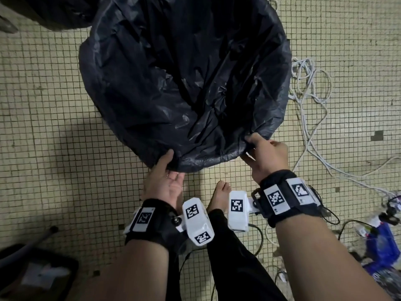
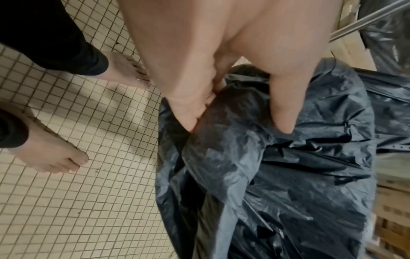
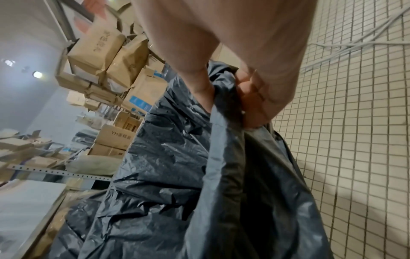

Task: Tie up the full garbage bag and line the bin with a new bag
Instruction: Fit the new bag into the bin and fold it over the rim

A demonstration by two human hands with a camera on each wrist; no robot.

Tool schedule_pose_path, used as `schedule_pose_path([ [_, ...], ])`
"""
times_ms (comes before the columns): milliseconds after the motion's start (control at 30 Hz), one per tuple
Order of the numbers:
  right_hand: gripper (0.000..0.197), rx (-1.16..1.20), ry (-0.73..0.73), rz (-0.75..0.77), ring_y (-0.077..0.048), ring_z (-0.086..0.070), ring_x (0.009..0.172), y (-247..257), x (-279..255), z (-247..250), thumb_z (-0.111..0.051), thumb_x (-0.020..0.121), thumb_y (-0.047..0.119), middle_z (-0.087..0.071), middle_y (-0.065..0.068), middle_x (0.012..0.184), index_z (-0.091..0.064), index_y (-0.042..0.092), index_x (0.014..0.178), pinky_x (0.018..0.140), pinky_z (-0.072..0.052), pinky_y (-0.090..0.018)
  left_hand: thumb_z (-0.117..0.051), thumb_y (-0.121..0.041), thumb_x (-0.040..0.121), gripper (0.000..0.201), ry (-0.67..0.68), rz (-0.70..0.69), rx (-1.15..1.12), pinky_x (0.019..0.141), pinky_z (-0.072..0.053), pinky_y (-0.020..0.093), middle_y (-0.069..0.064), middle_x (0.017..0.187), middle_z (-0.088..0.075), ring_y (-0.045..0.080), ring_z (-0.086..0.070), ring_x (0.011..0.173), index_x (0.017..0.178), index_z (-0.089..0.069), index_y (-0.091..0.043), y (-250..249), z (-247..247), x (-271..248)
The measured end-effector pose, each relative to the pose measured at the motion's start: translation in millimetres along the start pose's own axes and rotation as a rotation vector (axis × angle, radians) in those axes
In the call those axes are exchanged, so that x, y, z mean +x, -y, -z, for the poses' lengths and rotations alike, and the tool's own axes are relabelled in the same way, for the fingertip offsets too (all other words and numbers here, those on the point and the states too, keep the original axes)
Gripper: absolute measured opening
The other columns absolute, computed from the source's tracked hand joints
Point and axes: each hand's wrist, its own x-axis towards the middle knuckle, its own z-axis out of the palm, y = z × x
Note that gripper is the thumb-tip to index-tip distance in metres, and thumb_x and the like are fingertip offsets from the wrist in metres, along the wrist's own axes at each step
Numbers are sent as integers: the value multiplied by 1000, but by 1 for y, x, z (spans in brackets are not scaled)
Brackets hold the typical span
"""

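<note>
A large black garbage bag [image 1: 186, 79] spreads wide and crumpled over the tiled floor in front of me; the bin itself is hidden under the plastic. My left hand [image 1: 167, 170] holds the bag's near edge at the lower left, thumb on top and fingers beneath the bag [image 2: 255, 157]. At the near right edge my right hand [image 1: 258, 146] pinches a gathered fold of the plastic [image 3: 228, 122] between thumb and curled fingers. Both hands sit at the bag's near rim, about a bag-width apart.
My bare feet [image 1: 219, 196] stand just behind the bag on small beige tiles. A tangle of white cables [image 1: 308, 88] lies to the right, with blue packaging [image 1: 379, 242] at the lower right. A dark stool [image 1: 32, 268] sits at the lower left. Cardboard boxes [image 3: 106, 52] crowd metal shelving beyond.
</note>
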Motion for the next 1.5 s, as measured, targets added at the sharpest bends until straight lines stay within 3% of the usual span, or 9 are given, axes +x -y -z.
schedule_pose_path([
  [100, 8, -61, -1, 40, -23, -65, 63, -4, 7, -1, -68, 74, -3, -64, -12, 70, -61, -2, 78, 63, -60, -34, -72, -8, 86, 17, -68, -5, 52, 76, -57, 17, 7, 84, -67, 10, -72, 78, 99, -62, -1, 0, -10, 6],
  [133, 8, -64, -20, 47, -24, -66, 62, -6, 8, -3, -67, 72, -2, -65, -12, 70, -63, -2, 78, 63, -60, -34, -73, -6, 84, 17, -116, -26, 57, 77, -39, 17, 12, 86, -68, 12, -71, 79, 96, -60, -4, 0, -13, 8],
  [167, 11, -53, -37, 44, -25, -66, 62, -8, 9, -6, -67, 70, -2, -66, -12, 69, -64, -2, 80, 62, -59, -33, -74, -4, 83, 20, -154, -52, 73, 47, -44, 20, 17, 95, -71, 18, -72, 86, 98, -60, -3, -1, -16, 9],
  [300, 26, 52, 9, -86, -23, -63, 64, -12, 11, -11, -68, 71, -7, -65, -13, 77, -65, 1, 96, 65, -48, -30, -78, -9, 76, 27, -170, -123, 158, 86, -60, 41, 21, 113, -72, 28, -71, 99, 100, -67, -2, -6, -13, 16],
  [600, 61, 278, 157, -241, -34, -69, 107, -26, -8, -19, -78, 76, -3, -69, -21, 120, -57, -3, 133, 105, -48, -52, -80, -30, 76, 53, -102, -20, 373, 61, -44, 31, 13, 100, -68, 19, -62, 65, 117, -64, 0, -43, 2, 27],
  [933, 73, 121, -13, -102, -16, -67, 96, -31, -22, 1, -92, 67, 35, -68, -5, 111, -51, 19, 125, 89, -57, -34, -93, -50, 58, 72, -150, -11, 432, 84, -56, 40, 3, 114, -72, 17, -66, 104, 117, -67, -19, -63, -4, 19],
  [1133, 38, -278, -174, 143, -28, -72, 83, -8, -7, -6, -80, 63, 31, -73, -9, 89, -64, 10, 91, 78, -61, -47, -84, -43, 74, 94, -164, 206, 309, 86, -57, 46, 9, 84, -45, 18, -51, 68, 151, -39, -11, -27, -8, -1],
  [1267, 26, -310, -137, 89, -40, -72, 79, 1, 4, -7, -75, 67, 16, -73, -23, 85, -67, -5, 79, 70, -62, -52, -73, -31, 86, 28, -246, 166, 240, 82, -59, 38, 4, 69, -37, 16, -50, 62, 99, -62, -8, -10, -30, 0],
  [1500, 20, -230, -111, -24, -32, -70, 73, 2, 15, -14, -74, 71, -1, -73, -21, 93, -65, -1, 89, 68, -63, -47, -72, -43, 83, 41, -181, 327, 152, 88, -54, 35, 16, 84, -58, 27, -67, 78, 82, -51, -8, -7, -39, -2],
])
